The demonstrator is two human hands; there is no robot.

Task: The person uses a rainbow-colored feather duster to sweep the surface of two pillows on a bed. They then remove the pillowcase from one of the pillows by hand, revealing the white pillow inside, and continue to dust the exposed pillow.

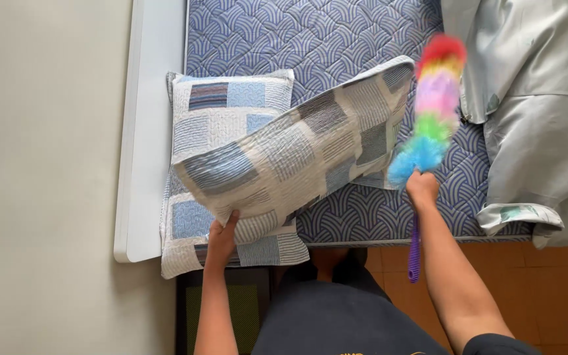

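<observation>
- Pillow (pixel 297 154), patchwork in blue and white, is tilting up across the middle of the frame, its lower left corner gripped by the left hand (pixel 221 238).
- Second pillow (pixel 228 108) is lying beneath it at the upper left, on the blue quilted mattress (pixel 317 33).
- Right hand (pixel 422 189) is clenching the purple handle of a rainbow duster (pixel 434 108), right of centre.
- Grey sheet (pixel 534 98) is lying bunched at the right edge.

Both forearms reach forward, left hand (pixel 221 238) with fingers curled in a grip, right hand (pixel 422 189) fisted
</observation>
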